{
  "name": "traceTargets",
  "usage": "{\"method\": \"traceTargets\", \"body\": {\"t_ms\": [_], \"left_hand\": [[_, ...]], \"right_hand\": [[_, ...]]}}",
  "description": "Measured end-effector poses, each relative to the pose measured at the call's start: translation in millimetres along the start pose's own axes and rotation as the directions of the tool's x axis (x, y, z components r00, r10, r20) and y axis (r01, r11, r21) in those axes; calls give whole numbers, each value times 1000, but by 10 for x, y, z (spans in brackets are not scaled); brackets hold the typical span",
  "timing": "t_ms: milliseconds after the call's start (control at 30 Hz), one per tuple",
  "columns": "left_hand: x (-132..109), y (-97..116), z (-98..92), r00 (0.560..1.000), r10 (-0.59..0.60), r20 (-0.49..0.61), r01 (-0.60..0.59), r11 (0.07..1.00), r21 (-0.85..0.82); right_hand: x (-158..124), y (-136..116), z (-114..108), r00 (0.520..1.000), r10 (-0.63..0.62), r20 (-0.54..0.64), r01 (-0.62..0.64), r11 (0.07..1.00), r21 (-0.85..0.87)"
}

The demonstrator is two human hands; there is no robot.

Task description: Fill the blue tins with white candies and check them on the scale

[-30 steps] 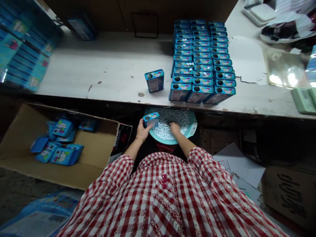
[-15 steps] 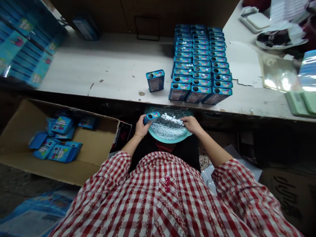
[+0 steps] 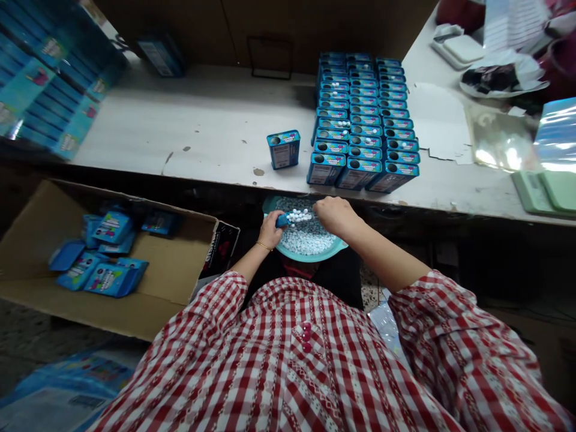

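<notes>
Head view: left hand (image 3: pixel 270 231) clamped on blue tin (image 3: pixel 282 221); right hand (image 3: pixel 337 216) gripping pellet-laden scoop (image 3: pixel 302 216).

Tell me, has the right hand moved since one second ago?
Yes: judged against the table, the right hand has shifted right and closer to it, up from the pellets in the bowl.

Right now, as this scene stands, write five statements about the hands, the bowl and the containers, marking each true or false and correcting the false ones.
1. The left hand holds a small blue container. True.
2. One upright container stands apart on the white table, left of the blue rows. True.
3. The right hand rests on the table. False: it is over the bowl.
4. The bowl stands on the table. False: it sits lower than the tabletop.
5. The cardboard box holds blue packs. True.
</notes>
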State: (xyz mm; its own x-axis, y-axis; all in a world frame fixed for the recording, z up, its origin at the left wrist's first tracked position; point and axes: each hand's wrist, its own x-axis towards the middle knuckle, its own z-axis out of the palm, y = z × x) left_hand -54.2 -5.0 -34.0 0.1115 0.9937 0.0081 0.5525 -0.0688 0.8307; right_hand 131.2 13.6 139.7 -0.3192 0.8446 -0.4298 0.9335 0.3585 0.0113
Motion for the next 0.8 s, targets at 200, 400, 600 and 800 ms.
{"method": "traceTargets", "body": {"t_ms": [200, 400, 600, 800], "left_hand": [[13, -24, 20, 1000, -17, 20, 18, 999, -27], [-36, -98, -31, 995, -82, -53, 77, 992, -95], [-113, -253, -88, 978, -156, -142, 120, 965, -234], [-91, -296, -70, 966, -210, -151, 158, 941, -300]], "right_hand": [[-24, -62, -43, 1000, -17, 4, 17, 1000, -1], [-135, 330, 290, 997, 65, -32, -62, 994, 87], [205, 374, 1312, 956, 269, 120, -292, 921, 260], [643, -221, 1849, 978, 170, 117, -205, 866, 455]]}}
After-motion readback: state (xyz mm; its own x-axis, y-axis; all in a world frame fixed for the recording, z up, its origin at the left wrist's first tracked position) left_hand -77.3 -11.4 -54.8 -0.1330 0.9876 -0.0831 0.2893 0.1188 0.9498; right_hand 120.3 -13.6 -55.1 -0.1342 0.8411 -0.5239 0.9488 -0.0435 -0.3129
